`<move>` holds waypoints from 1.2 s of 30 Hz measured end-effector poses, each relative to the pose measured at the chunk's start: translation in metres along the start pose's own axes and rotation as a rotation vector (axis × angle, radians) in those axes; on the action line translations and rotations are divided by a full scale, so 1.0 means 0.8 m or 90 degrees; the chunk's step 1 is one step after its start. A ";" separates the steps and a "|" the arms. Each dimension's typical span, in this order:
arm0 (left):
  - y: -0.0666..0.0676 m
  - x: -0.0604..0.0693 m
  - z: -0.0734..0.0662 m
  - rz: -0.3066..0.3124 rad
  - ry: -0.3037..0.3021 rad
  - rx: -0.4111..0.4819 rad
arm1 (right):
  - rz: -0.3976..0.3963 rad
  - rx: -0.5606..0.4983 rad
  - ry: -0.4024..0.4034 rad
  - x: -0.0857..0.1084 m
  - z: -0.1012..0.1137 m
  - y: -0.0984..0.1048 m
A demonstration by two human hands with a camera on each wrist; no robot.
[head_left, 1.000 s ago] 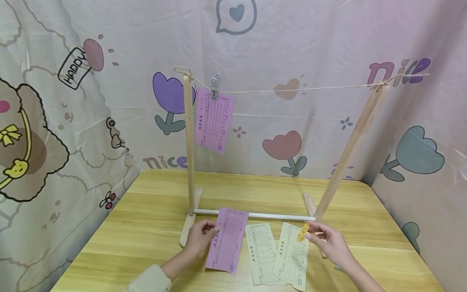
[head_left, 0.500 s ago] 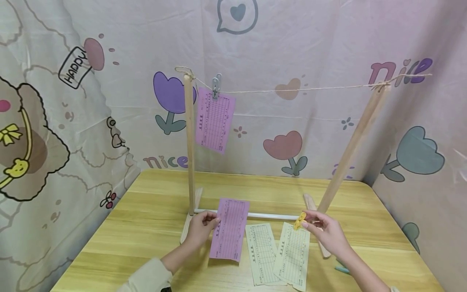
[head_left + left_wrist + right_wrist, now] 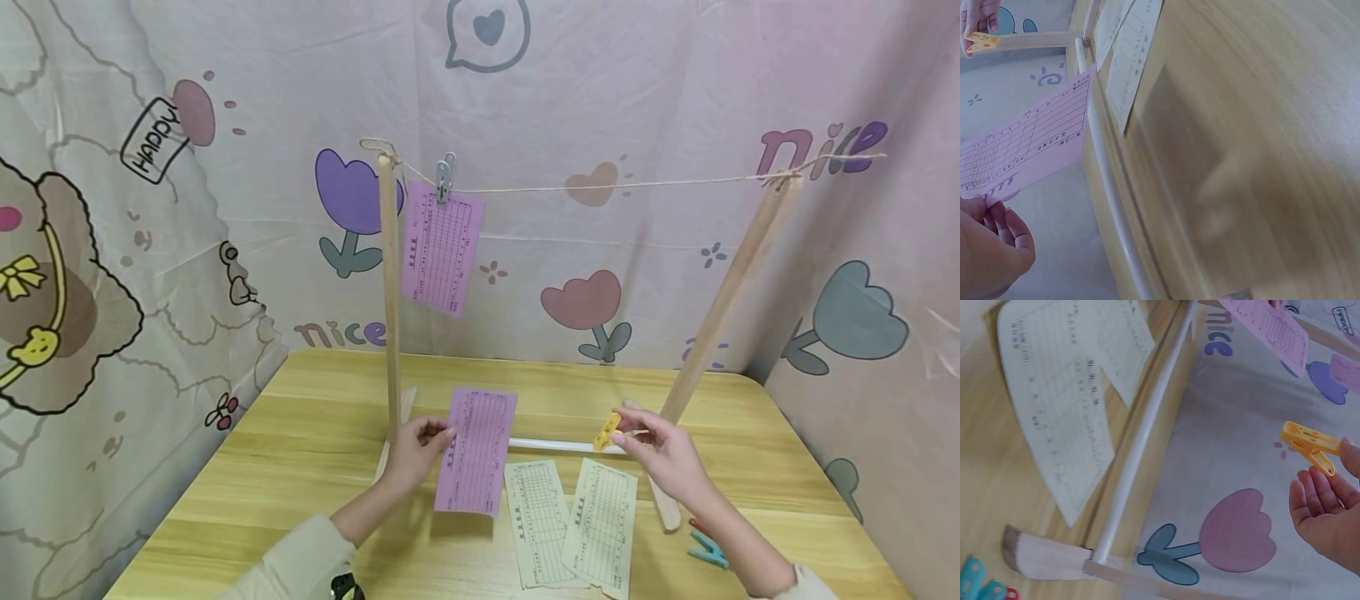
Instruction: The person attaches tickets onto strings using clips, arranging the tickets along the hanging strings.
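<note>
My left hand (image 3: 417,453) pinches the left edge of a pink printed slip (image 3: 477,454), which is raised off the table with its shadow below. In the left wrist view that slip (image 3: 1029,134) stretches away from the thumb. Between thumb and fingers my right hand (image 3: 666,457) holds a yellow clothespin (image 3: 608,431); the right wrist view shows the yellow clothespin (image 3: 1311,445) whole. Two pale green slips (image 3: 542,521) lie overlapping on the table, below and between the hands. Another pink slip (image 3: 442,250) hangs from the string (image 3: 600,185), fixed by a grey clothespin (image 3: 444,179).
A wooden post (image 3: 389,300) on the left and a leaning post (image 3: 731,300) on the right carry the string. A white rod (image 3: 555,445) joins their feet low over the table (image 3: 247,475). Blue clothespins (image 3: 708,550) and a red one lie beside the right forearm.
Both hands have risen away from the tabletop, the left lifting the pink slip and the right lifting the yellow clothespin. The blue clothespins by the right forearm have come into sight.
</note>
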State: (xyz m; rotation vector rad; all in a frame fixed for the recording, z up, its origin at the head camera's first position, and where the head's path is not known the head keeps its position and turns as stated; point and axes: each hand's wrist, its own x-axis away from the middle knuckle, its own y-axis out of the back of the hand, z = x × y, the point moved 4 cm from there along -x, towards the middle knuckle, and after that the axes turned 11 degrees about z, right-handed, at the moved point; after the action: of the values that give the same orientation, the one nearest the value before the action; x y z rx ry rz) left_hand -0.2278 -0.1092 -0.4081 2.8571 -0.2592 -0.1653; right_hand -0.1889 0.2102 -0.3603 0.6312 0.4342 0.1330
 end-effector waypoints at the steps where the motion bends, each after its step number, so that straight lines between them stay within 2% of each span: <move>1: 0.001 -0.002 -0.002 -0.002 -0.001 -0.001 | 0.001 -0.002 0.005 -0.002 0.002 0.001; 7: -0.001 -0.012 -0.014 -0.002 -0.007 0.010 | 0.001 -0.001 0.013 -0.013 0.015 0.007; 12: -0.003 -0.018 -0.028 -0.002 -0.015 -0.002 | -0.004 -0.001 0.014 -0.020 0.022 0.008; 18: 0.004 -0.025 -0.048 -0.021 -0.031 -0.014 | -0.025 -0.041 0.029 -0.028 0.031 0.014; 24: 0.012 -0.032 -0.067 -0.037 -0.056 0.001 | -0.042 -0.074 0.057 -0.041 0.043 0.023; 32: 0.015 -0.043 -0.085 -0.052 -0.047 -0.007 | -0.044 -0.103 0.101 -0.058 0.064 0.030; 36: 0.015 -0.047 -0.099 -0.057 -0.060 -0.009 | -0.048 -0.108 0.112 -0.066 0.075 0.034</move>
State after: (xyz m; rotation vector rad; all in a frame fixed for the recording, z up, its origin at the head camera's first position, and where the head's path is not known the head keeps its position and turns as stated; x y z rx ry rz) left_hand -0.2560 -0.0935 -0.3256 2.8519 -0.1485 -0.3177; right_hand -0.2105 0.1865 -0.2825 0.4366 0.6084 0.1529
